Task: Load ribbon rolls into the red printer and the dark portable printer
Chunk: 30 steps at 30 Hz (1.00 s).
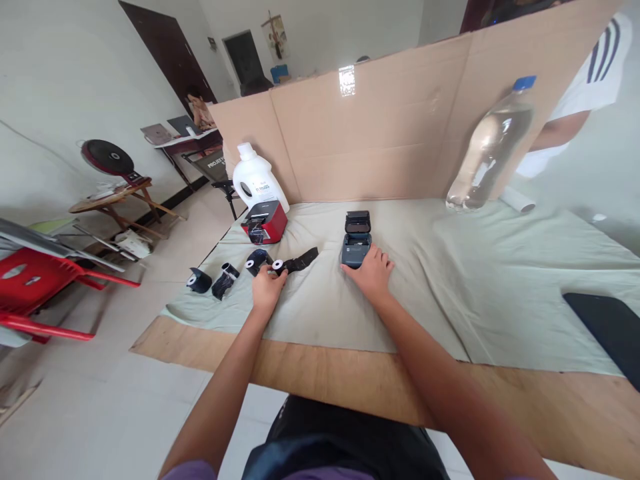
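Note:
My left hand (269, 290) is closed on a small black roll with a white core (279, 267), at the left of the cloth. A loose black strip (304, 259) trails to the right from this roll. Right beside it is another black roll (259, 259), close to my fingers. My right hand (374, 270) grips the lower right side of a small dark label printer (355, 252), thumb along its near edge. The printer's lid (358, 222) is flipped up, so its inner bay shows. What the bay holds is too small to tell.
More black rolls (199, 281) lie at the cloth's left edge. Behind them are a red-and-black box-shaped device (267, 222) and a white jug (257, 175). A large clear bottle (487, 157) leans by the cardboard screen (375, 133). A black phone-like slab (607, 327) lies right.

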### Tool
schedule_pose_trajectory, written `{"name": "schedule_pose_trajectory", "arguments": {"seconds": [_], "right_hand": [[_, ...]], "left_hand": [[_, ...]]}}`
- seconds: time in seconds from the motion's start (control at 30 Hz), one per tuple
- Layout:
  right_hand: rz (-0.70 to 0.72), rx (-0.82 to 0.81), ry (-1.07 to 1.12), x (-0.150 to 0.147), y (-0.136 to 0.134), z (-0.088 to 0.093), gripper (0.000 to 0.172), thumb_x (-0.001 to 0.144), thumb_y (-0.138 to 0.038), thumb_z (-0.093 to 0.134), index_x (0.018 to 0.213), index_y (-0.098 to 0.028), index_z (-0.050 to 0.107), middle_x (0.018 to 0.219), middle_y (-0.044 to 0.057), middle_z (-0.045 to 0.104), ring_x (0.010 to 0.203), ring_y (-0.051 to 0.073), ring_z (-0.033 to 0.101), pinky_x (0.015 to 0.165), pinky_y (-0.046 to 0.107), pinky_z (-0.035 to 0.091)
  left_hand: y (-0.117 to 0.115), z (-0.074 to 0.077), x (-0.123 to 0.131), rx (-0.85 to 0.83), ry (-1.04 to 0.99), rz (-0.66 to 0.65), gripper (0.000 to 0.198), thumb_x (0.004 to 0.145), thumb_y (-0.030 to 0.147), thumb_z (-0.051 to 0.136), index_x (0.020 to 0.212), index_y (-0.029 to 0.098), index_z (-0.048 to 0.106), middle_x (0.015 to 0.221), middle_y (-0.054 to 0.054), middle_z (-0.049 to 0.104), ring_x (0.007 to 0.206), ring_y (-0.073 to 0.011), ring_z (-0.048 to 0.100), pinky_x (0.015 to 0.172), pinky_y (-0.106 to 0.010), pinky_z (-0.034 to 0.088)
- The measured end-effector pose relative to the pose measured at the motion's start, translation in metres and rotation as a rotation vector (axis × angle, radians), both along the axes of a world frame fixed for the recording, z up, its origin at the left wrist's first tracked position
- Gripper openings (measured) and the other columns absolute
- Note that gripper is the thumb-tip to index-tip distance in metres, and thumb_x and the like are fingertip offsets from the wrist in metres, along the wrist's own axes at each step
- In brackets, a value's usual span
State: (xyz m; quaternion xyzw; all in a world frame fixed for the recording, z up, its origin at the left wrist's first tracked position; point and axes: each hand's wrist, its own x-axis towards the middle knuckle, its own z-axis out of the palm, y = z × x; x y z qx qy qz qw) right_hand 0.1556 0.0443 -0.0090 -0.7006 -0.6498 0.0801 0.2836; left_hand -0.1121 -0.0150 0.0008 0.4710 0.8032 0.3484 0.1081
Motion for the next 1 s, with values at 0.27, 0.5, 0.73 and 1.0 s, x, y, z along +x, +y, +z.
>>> {"name": "schedule_pose_trajectory", "arguments": {"seconds": [0.27, 0.5, 0.73, 1.0], "right_hand": [[-0.003, -0.025, -0.011, 0.000, 0.000, 0.003, 0.094, 0.075, -0.058, 0.073, 0.143, -0.005, 0.036, 0.131, 0.025, 0.056, 0.121, 0.037, 0.046, 0.101, 0.046, 0.029], [0.004, -0.032, -0.013, 0.001, 0.001, 0.004, 0.094, 0.075, -0.058, 0.073, 0.143, -0.006, 0.034, 0.132, 0.025, 0.055, 0.122, 0.037, 0.045, 0.101, 0.047, 0.029], [-0.003, -0.017, -0.036, 0.000, 0.002, 0.001, 0.096, 0.075, -0.059, 0.073, 0.143, -0.006, 0.034, 0.131, 0.024, 0.055, 0.122, 0.038, 0.045, 0.101, 0.047, 0.028], [0.005, -0.017, -0.032, 0.003, 0.003, 0.000, 0.096, 0.075, -0.061, 0.072, 0.144, -0.007, 0.033, 0.129, 0.024, 0.055, 0.122, 0.038, 0.046, 0.099, 0.046, 0.029]], "left_hand": [[-0.015, 0.004, -0.016, 0.145, -0.007, 0.106, 0.025, 0.082, 0.038, 0.061, 0.101, 0.024, 0.054, 0.074, 0.000, 0.069, 0.080, -0.0240, 0.070, 0.077, -0.033, 0.050], [-0.006, 0.001, -0.058, 0.114, -0.008, 0.303, 0.037, 0.076, 0.044, 0.073, 0.099, 0.023, 0.053, 0.110, -0.010, 0.069, 0.112, -0.0331, 0.065, 0.092, -0.043, 0.050], [-0.004, -0.003, -0.061, 0.100, -0.071, 0.318, 0.032, 0.073, 0.042, 0.073, 0.098, 0.024, 0.064, 0.112, -0.010, 0.073, 0.111, -0.0355, 0.066, 0.095, -0.047, 0.050], [-0.004, -0.004, -0.051, 0.447, -0.383, 0.140, 0.029, 0.074, 0.040, 0.054, 0.092, 0.018, 0.060, 0.090, -0.006, 0.069, 0.083, -0.0185, 0.066, 0.064, -0.025, 0.050]]}}
